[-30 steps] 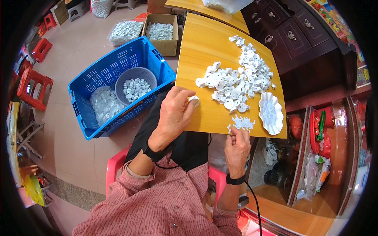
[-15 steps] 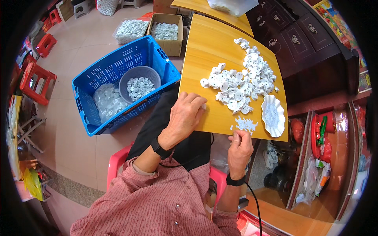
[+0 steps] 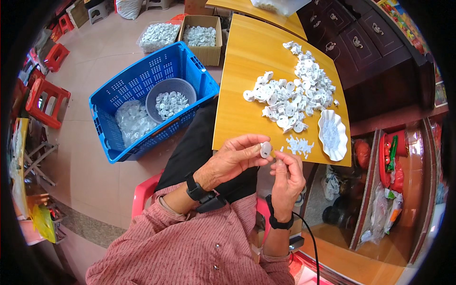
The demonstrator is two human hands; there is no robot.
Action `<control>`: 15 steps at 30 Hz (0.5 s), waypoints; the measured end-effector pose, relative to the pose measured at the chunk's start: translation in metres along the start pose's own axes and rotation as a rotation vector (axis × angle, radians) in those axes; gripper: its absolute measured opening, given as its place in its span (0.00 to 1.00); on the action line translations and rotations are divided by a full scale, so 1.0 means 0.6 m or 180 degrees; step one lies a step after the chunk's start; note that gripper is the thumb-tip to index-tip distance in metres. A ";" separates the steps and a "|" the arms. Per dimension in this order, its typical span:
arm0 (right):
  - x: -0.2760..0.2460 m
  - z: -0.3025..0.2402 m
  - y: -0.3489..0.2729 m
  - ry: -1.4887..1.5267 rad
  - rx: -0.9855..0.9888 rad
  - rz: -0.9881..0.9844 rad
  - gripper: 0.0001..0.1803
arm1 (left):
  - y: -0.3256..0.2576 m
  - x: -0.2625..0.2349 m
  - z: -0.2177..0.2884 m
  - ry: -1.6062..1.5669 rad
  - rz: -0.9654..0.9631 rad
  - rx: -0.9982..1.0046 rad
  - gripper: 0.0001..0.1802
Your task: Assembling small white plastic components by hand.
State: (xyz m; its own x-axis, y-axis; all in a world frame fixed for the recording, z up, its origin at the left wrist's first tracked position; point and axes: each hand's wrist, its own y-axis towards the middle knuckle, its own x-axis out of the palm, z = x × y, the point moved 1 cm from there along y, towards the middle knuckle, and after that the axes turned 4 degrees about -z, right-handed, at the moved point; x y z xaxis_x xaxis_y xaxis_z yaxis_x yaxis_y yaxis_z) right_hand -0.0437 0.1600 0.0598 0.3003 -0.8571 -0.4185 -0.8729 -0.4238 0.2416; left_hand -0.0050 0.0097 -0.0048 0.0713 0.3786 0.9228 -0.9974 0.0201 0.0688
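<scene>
Between thumb and fingers, my left hand [image 3: 240,156] grips a round white plastic part [image 3: 265,149] with a small dark slot in its face. Close beside it, my right hand [image 3: 288,178] is pinched; whatever sits between its fingertips is too small to make out. Both hands are over the near edge of the yellow wooden table [image 3: 242,57]. Just beyond my right hand lies a small heap of tiny clear-white pieces [image 3: 299,145]. A white scalloped dish [image 3: 343,153] holds more of them. Farther back spreads a large pile of white plastic parts [image 3: 292,97].
Left of my legs, a blue crate [image 3: 107,145] holds a grey round basket [image 3: 185,85] and a clear bag of white parts [image 3: 134,124]. Behind it stand a cardboard box [image 3: 211,54] and a clear tub [image 3: 153,46]. Dark drawers [image 3: 356,52] flank the table's right.
My left hand has moved right from the table's left edge, bringing the round white part up to my right hand. My right hand stays near the small heap, its fingers still pinched.
</scene>
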 end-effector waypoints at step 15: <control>0.007 0.001 -0.017 0.0631 0.0276 0.0304 0.16 | -0.010 -0.002 -0.013 0.0240 -0.0097 -0.0099 0.17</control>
State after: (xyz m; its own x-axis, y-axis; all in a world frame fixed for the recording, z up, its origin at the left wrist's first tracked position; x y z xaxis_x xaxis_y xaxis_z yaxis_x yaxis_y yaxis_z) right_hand -0.0335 0.1612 0.0553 0.2769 -0.9365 -0.2152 -0.9282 -0.3186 0.1920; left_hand 0.0008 0.0161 -0.0094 0.1021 0.4459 0.8892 -0.9946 0.0611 0.0836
